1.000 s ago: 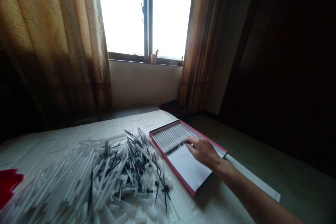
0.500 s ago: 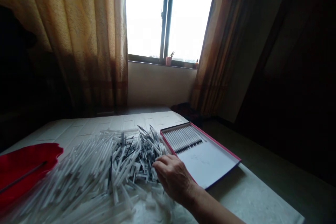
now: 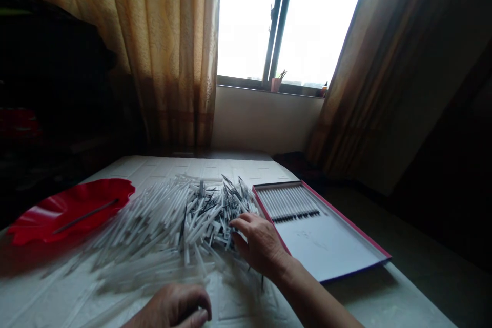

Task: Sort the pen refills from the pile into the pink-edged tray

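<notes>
My right hand [image 3: 259, 243] reaches over the right side of a loose pile of clear pen barrels [image 3: 154, 215] and dark, thin pen parts [image 3: 230, 195]. Its fingers are bent inward, and what they grip, if anything, is hidden. A dark, narrow tip [image 3: 262, 283] shows just below that hand. Low in the view, my left hand [image 3: 177, 305] is curled with thumb and index finger close together; nothing nameable shows in it. Right of the pile lies a shallow red-edged box [image 3: 346, 251], holding a row of clear pens [image 3: 288, 202] with black ends.
A red scalloped plate [image 3: 42, 215] at the left carries a long, dark stick [image 3: 86, 215]. White sheeting covers the table [image 3: 246, 166]. Beyond it are a curtain [image 3: 172, 61], a window and a pink cup [image 3: 275, 85] on the sill.
The view has swung left, so the plate, pile and box appear farther right. My left hand has come into view at the bottom. My right hand stays at the pile's right side.
</notes>
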### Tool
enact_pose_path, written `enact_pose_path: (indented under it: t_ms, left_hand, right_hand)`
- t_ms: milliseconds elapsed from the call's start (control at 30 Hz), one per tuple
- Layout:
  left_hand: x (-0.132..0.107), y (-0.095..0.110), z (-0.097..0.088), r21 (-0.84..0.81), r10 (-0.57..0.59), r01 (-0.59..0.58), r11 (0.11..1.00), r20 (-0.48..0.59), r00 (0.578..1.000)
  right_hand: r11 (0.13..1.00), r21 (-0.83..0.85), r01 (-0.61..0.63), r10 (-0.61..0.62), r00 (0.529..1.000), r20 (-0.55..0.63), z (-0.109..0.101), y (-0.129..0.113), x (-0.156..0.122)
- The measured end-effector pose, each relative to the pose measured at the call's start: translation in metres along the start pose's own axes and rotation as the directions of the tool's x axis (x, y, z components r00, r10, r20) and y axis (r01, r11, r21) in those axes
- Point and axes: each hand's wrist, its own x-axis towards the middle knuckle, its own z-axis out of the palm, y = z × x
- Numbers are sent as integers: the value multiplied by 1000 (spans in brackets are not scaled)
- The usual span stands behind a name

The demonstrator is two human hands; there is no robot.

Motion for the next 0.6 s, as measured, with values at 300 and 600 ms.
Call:
enact_pose_path:
  t_ms: [300, 600]
  left_hand:
    - [3, 7, 2, 43, -43, 44, 998, -29, 999]
    - [32, 15, -49, 382, -40, 127, 915, -227, 973]
  right_hand:
    - [998, -67, -18, 18, 1000, 3, 13, -2, -9]
    - [995, -53, -83, 78, 992, -100, 22, 14, -10]
